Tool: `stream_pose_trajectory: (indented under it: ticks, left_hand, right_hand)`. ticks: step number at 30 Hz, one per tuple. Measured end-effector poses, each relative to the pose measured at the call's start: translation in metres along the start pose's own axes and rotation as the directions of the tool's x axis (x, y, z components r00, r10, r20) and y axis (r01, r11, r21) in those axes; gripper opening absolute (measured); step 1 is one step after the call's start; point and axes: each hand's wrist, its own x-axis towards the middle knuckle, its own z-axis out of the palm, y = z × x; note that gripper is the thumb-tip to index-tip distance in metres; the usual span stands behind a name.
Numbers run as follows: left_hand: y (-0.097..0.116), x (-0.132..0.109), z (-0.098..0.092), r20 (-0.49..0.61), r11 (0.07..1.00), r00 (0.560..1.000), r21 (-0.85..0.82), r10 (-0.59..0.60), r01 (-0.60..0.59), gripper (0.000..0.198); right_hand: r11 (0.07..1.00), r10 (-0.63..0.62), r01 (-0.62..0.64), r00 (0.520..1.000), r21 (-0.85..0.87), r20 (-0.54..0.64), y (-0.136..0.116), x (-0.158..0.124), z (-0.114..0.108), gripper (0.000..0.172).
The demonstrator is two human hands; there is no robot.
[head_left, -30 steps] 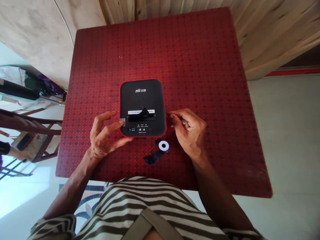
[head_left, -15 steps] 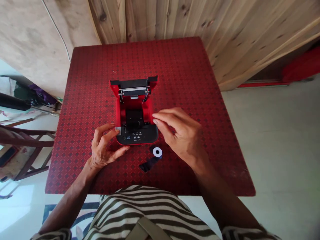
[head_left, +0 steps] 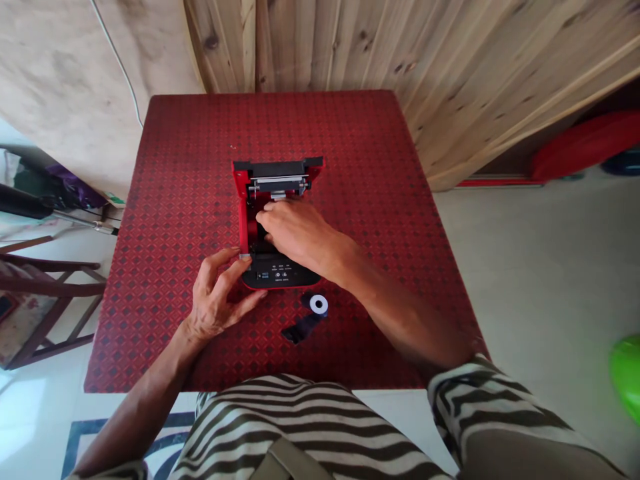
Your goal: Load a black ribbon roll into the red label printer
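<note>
A red and black printer (head_left: 270,275), apparently for labels or receipts, stands with its lid (head_left: 277,167) raised and a small roller under the lid. My left hand (head_left: 217,297) grips its front left corner, fingers on the left side and thumb by the front edge. Inside the compartment, my right hand (head_left: 300,230) has curled fingers pointing down; their tips and whatever they hold are hidden. In front of the printer is a small roll with a white core (head_left: 319,305), a dark strip (head_left: 303,328) unrolled from it towards me.
The table (head_left: 175,167) has a red patterned cover. Behind it are wooden boards (head_left: 320,47) and a pale panel with a white cable (head_left: 123,67). A wooden chair (head_left: 50,287) stands at the left. A green round object (head_left: 627,373) is on the floor at the right.
My right hand has moved left from beside the printer into its open compartment. My left hand stays at the corner. The view has shifted slightly.
</note>
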Motion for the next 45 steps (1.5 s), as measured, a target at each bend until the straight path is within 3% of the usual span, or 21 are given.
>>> stream_pose_trajectory:
  ticks: [4,8,10,13,16,18,21,24,29,31,33,34,36,38,39,41,45]
  left_hand:
    - [0.0,0.001,0.001,-0.006,1.0,1.0,0.001,0.012,-0.012,0.068]
    - [-0.002,0.003,0.0,-0.013,0.999,0.999,0.003,0.043,-0.043,0.07]
    - [-0.003,0.004,-0.001,-0.007,0.999,0.999,0.004,0.048,-0.048,0.07]
    - [-0.004,0.006,0.0,-0.017,0.998,0.998,-0.006,0.062,-0.062,0.073]
    - [-0.004,0.006,0.002,-0.046,0.998,0.997,-0.013,0.067,-0.068,0.076]
    - [-0.004,0.006,0.002,-0.056,0.998,0.996,-0.007,0.063,-0.064,0.076]
    - [-0.003,0.007,0.002,-0.04,0.998,0.997,-0.006,0.066,-0.067,0.077]
    - [-0.002,0.008,0.0,-0.029,0.998,0.998,-0.016,0.062,-0.062,0.077]
    - [-0.001,0.009,-0.001,-0.015,0.998,0.998,-0.031,0.06,-0.061,0.082]
    - [-0.001,0.009,-0.002,0.018,0.999,0.999,-0.031,0.032,-0.032,0.079]
    - [0.0,0.008,-0.002,0.036,0.999,0.999,-0.043,0.008,-0.007,0.076]
    - [0.0,0.008,-0.002,0.041,0.999,0.999,-0.051,0.0,0.002,0.076]
    - [0.0,0.008,-0.002,0.042,0.998,0.999,-0.056,-0.009,0.011,0.075]
    - [0.0,0.008,-0.002,0.035,0.999,0.999,-0.04,-0.002,0.004,0.074]
    - [0.0,0.007,-0.002,0.031,1.0,1.0,-0.028,0.006,-0.005,0.073]
    - [0.0,0.007,-0.001,0.023,1.0,1.0,-0.011,0.021,-0.02,0.071]
    - [0.0,0.005,0.001,0.004,0.999,0.999,0.009,0.034,-0.034,0.068]
  right_hand:
    - [0.998,0.032,-0.029,0.998,0.054,-0.053,-0.001,-0.005,-0.005,0.018]
    - [0.988,0.073,-0.035,0.965,0.151,-0.253,-0.004,-0.032,-0.013,0.014]
    - [0.965,0.113,-0.004,0.909,0.262,-0.402,0.001,-0.054,-0.018,0.014]
    - [0.859,0.332,-0.001,0.761,0.512,-0.557,0.025,-0.087,-0.011,0.018]
    - [0.681,0.576,-0.001,0.619,0.733,-0.534,0.059,-0.105,0.022,0.023]
    - [0.595,0.648,-0.005,0.594,0.804,-0.476,0.077,-0.106,0.054,0.025]
    - [0.551,0.69,-0.072,0.599,0.831,-0.406,0.089,-0.1,0.096,0.025]
    - [0.511,0.697,-0.093,0.626,0.854,-0.349,0.088,-0.095,0.116,0.026]
    - [0.525,0.676,-0.12,0.66,0.842,-0.327,0.084,-0.107,0.111,0.039]
    - [0.556,0.696,-0.148,0.621,0.818,-0.361,0.076,-0.124,0.102,0.043]
    - [0.568,0.73,-0.184,0.563,0.802,-0.388,0.062,-0.147,0.091,0.029]
    - [0.554,0.737,-0.194,0.567,0.81,-0.369,0.053,-0.159,0.086,0.017]
    - [0.493,0.672,-0.172,0.699,0.853,-0.247,0.033,-0.177,0.082,0.011]
    - [0.446,0.55,-0.142,0.823,0.884,-0.145,0.015,-0.185,0.087,0.025]
    - [0.441,0.499,-0.123,0.857,0.889,-0.129,0.007,-0.184,0.093,0.034]
    - [0.463,0.448,-0.084,0.881,0.883,-0.152,-0.004,-0.177,0.107,0.044]
    - [0.511,0.409,-0.041,0.89,0.859,-0.2,-0.01,-0.165,0.117,0.031]
